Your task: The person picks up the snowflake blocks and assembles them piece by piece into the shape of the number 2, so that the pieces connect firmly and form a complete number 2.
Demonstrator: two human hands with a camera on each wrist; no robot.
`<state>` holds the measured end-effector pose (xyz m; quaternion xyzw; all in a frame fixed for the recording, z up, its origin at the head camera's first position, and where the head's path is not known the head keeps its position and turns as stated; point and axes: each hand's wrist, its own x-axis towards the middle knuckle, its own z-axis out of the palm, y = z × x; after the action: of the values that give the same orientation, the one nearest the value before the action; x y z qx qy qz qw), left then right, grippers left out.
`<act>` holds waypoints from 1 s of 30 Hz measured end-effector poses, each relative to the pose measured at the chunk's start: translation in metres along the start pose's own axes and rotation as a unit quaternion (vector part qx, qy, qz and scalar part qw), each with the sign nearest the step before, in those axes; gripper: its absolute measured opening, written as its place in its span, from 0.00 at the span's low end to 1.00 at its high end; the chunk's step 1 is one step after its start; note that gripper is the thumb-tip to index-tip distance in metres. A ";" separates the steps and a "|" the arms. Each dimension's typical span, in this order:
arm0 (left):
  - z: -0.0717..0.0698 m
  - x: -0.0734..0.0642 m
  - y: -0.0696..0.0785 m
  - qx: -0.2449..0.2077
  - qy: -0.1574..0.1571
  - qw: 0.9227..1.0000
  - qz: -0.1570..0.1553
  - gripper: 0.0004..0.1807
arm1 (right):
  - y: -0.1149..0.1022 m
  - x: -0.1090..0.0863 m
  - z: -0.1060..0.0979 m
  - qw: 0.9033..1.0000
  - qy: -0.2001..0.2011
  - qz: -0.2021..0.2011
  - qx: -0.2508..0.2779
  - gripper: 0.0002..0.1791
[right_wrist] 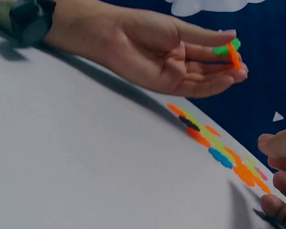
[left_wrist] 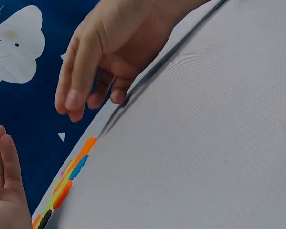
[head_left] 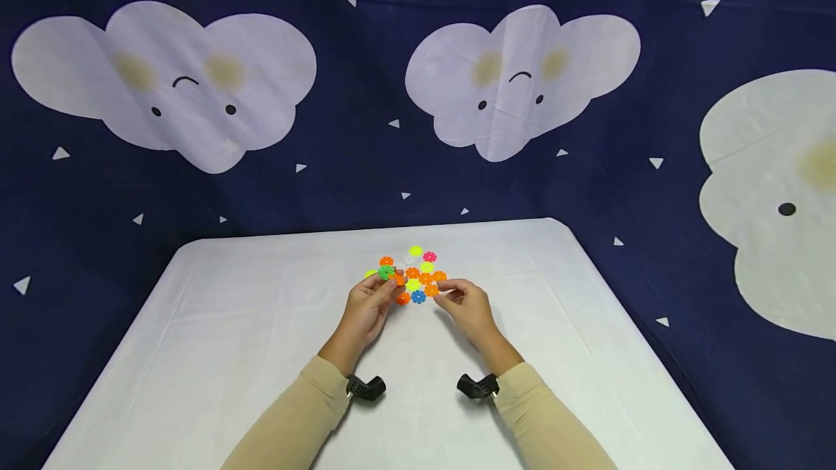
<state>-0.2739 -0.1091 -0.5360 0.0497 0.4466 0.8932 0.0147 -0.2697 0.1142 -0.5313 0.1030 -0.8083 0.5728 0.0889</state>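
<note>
My left hand (head_left: 366, 312) is raised over the table and pinches an orange flower-shaped disc (right_wrist: 233, 57) between thumb and fingers. A green flower-shaped disc (right_wrist: 220, 50) sits crosswise against the orange one and appears joined to it. My right hand (head_left: 472, 312) hovers at the right side of the loose discs, fingers loosely bent with nothing seen between them. Below it lie several orange discs (head_left: 432, 290). In the left wrist view the right hand (left_wrist: 116, 47) hangs above the pile, apart from it.
Loose flower-shaped discs lie together on the white table (head_left: 261, 354): a blue one (head_left: 419, 297), a pink one (head_left: 429, 257), a black one (right_wrist: 189, 123) and several yellow ones (head_left: 416, 251). A dark blue cloth (head_left: 359, 180) with clouds hangs behind the table.
</note>
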 end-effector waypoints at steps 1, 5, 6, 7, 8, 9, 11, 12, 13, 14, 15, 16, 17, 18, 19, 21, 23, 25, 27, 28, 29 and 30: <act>-0.001 0.000 0.000 -0.001 0.000 1.000 0.001 0.07 | 0.001 0.002 0.001 1.000 -0.002 -0.010 -0.030 0.13; -0.003 -0.001 0.002 -0.007 -0.002 1.000 0.004 0.07 | 0.003 0.011 0.010 0.988 -0.033 -0.084 -0.123 0.12; -0.003 -0.001 0.002 -0.009 0.001 1.000 0.003 0.07 | 0.003 0.014 0.013 0.984 -0.043 -0.103 -0.142 0.12; -0.004 -0.001 0.002 -0.009 0.002 1.000 0.004 0.07 | 0.003 0.016 0.016 0.979 -0.052 -0.120 -0.159 0.12; -0.004 -0.001 0.001 -0.012 0.003 1.000 0.003 0.07 | 0.003 0.019 0.019 0.973 -0.059 -0.136 -0.176 0.11; -0.004 -0.001 0.001 -0.013 0.005 1.000 0.002 0.07 | 0.004 0.021 0.022 0.969 -0.064 -0.145 -0.190 0.11; -0.003 -0.001 -0.001 -0.018 0.005 1.000 -0.003 0.07 | 0.004 0.023 0.025 0.964 -0.067 -0.151 -0.206 0.11; -0.002 -0.001 -0.002 -0.019 0.004 1.000 -0.005 0.07 | 0.004 0.023 0.026 0.964 -0.065 -0.148 -0.211 0.11; -0.002 -0.002 -0.004 -0.017 0.003 1.000 -0.007 0.07 | 0.004 0.023 0.027 0.965 -0.062 -0.141 -0.213 0.11; 0.000 -0.002 -0.005 -0.016 0.003 1.000 -0.011 0.07 | 0.004 0.023 0.027 0.966 -0.060 -0.130 -0.215 0.11; 0.001 -0.002 -0.007 -0.016 0.004 1.000 -0.014 0.07 | 0.004 0.023 0.026 0.968 -0.059 -0.119 -0.214 0.11; 0.002 -0.002 -0.008 -0.016 0.004 1.000 -0.015 0.07 | 0.004 0.022 0.025 0.969 -0.058 -0.110 -0.212 0.11; 0.002 -0.002 -0.009 -0.013 0.003 1.000 -0.017 0.07 | 0.003 0.022 0.024 0.970 -0.060 -0.101 -0.211 0.11; 0.003 -0.002 -0.009 -0.011 0.001 1.000 -0.017 0.07 | 0.003 0.022 0.024 0.972 -0.064 -0.090 -0.208 0.11; 0.003 -0.002 -0.009 -0.010 0.000 1.000 -0.018 0.07 | 0.003 0.023 0.023 0.973 -0.069 -0.081 -0.204 0.11; 0.002 -0.002 -0.008 -0.011 -0.004 1.000 -0.016 0.07 | 0.002 0.024 0.023 0.974 -0.079 -0.077 -0.195 0.12; 0.001 -0.002 -0.006 -0.012 -0.009 1.000 -0.015 0.07 | 0.001 0.026 0.024 0.976 -0.088 -0.074 -0.186 0.13; 0.000 -0.002 -0.004 -0.014 -0.009 1.000 -0.014 0.07 | 0.000 0.027 0.024 0.977 -0.092 -0.075 -0.177 0.14; -0.001 -0.002 -0.002 -0.016 -0.008 1.000 -0.013 0.07 | -0.001 0.027 0.025 0.978 -0.091 -0.073 -0.173 0.15; -0.001 -0.002 -0.002 -0.017 -0.006 1.000 -0.012 0.07 | -0.001 0.027 0.025 0.979 -0.090 -0.073 -0.170 0.15; -0.001 -0.002 -0.001 -0.017 -0.004 1.000 -0.012 0.07 | -0.001 0.027 0.026 0.979 -0.088 -0.073 -0.168 0.15; -0.002 -0.002 0.000 -0.019 -0.001 1.000 -0.011 0.07 | -0.001 0.026 0.026 0.980 -0.087 -0.074 -0.165 0.15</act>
<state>-0.2717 -0.1108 -0.5377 0.0454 0.4299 0.9014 0.0258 -0.2952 0.0871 -0.5319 0.1961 -0.8866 0.4120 0.0761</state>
